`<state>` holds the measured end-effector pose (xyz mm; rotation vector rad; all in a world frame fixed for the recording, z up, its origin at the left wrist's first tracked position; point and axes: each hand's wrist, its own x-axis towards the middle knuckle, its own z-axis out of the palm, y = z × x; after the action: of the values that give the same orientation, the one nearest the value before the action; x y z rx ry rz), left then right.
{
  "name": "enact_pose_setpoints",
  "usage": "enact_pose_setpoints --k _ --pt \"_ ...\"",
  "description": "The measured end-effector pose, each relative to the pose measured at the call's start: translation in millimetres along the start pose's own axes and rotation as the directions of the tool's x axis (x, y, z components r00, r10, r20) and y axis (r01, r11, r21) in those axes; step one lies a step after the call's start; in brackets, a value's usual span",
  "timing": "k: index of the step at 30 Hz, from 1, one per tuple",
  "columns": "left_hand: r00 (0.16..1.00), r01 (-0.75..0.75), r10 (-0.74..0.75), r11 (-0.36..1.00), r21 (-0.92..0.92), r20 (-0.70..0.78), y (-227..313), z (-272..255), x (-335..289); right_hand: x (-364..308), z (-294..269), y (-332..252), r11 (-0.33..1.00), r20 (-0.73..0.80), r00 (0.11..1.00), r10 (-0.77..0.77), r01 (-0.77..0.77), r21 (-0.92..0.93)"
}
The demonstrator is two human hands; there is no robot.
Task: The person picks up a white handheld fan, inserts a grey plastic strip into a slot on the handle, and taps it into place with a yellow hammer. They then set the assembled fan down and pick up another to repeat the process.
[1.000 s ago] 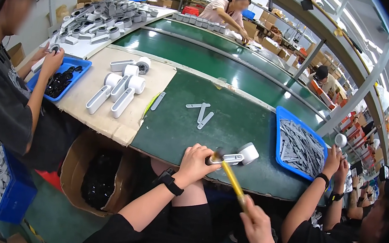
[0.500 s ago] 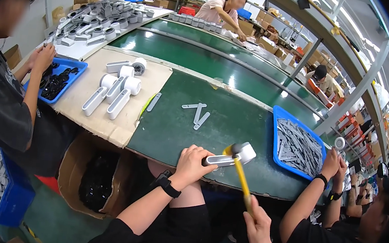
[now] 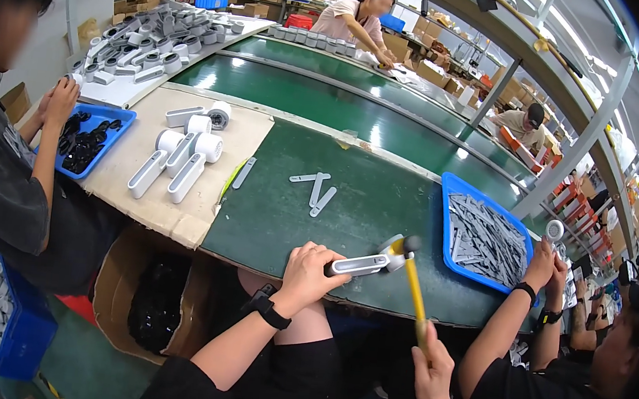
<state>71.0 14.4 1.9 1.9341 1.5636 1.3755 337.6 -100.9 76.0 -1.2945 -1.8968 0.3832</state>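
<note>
Left fingers [image 3: 316,257] on pale handle [image 3: 361,266], right fingers [image 3: 439,357] round hammer [image 3: 415,291] — 4 grey strips [image 3: 323,201] beyond

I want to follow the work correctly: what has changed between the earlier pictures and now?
The right hand moved the hammer rightward, its head passing from near the left hand to the white part's round end. Neither hand took or released anything: the left still holds the part. The loose grey strips stayed in place.
</note>
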Motion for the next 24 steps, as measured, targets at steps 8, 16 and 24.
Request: enact_pose_setpoints --k 8,16,24 --pt "0.999 -0.012 0.011 1.0 0.015 0.043 1 -4 2 0 3 11 0.993 0.149 0.983 0.105 -0.095 -0.077" --pt "0.825 0.566 -0.306 0.458 -0.686 0.476 14 -34 12 -13 6 21 0.9 0.123 0.948 0.292 -0.316 0.3" --pt "0.942 -0.124 0.205 0.948 0.294 -0.264 -15 -53 -1 4 25 11 0.944 0.242 0.957 0.159 -0.219 0.245"
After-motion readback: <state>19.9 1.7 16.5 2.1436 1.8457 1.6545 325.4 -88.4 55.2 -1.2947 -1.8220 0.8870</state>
